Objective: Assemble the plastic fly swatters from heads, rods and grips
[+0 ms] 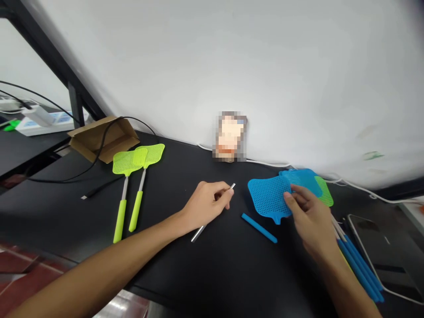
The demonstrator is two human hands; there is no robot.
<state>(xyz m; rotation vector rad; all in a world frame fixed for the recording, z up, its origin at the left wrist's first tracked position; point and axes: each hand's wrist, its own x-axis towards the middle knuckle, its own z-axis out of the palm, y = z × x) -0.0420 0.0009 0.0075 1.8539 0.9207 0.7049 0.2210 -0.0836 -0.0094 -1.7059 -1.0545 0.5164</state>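
My left hand (210,203) pinches a thin silver metal rod (198,233) near its upper end, over the middle of the black table. My right hand (309,216) grips the right edge of a loose blue fly swatter head (270,196), its short socket pointing down toward me. Between the two hands a blue handle tube (259,228) lies on the table. Behind and right of my right hand is a pile of swatters: a blue head (306,176), a green head (326,191) and several blue handles (361,267), partly hidden by my hand and forearm.
Two lime green fly swatters (127,194) lie at the left, beside an open cardboard box (104,139) with a black cable across it. A blurred-out upright object (230,137) leans on the wall. A dark tablet-like device (380,251) lies far right. White cable runs along the wall.
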